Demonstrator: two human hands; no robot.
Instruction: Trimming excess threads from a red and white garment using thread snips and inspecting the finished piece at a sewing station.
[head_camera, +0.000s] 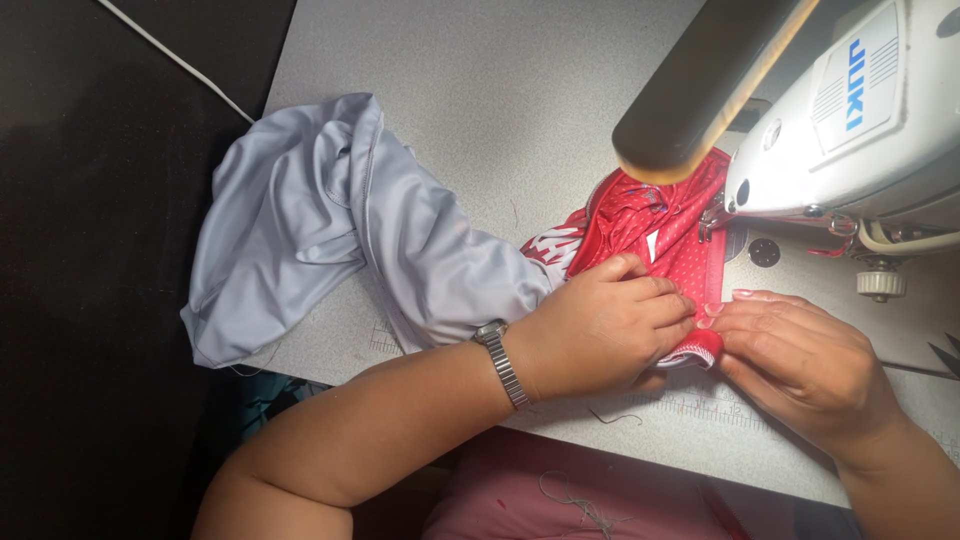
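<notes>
The red fabric (672, 262) is pinched flat on the worktop (480, 90) by both the left hand (600, 325) and right hand (800, 360), each grip pressed together, just before the needle area (fingertips could be caught if slid closer).

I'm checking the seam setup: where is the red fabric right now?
In the head view, the red fabric lies right of centre on the sewing table, under the machine head, pinched between the left hand and right hand.
</notes>
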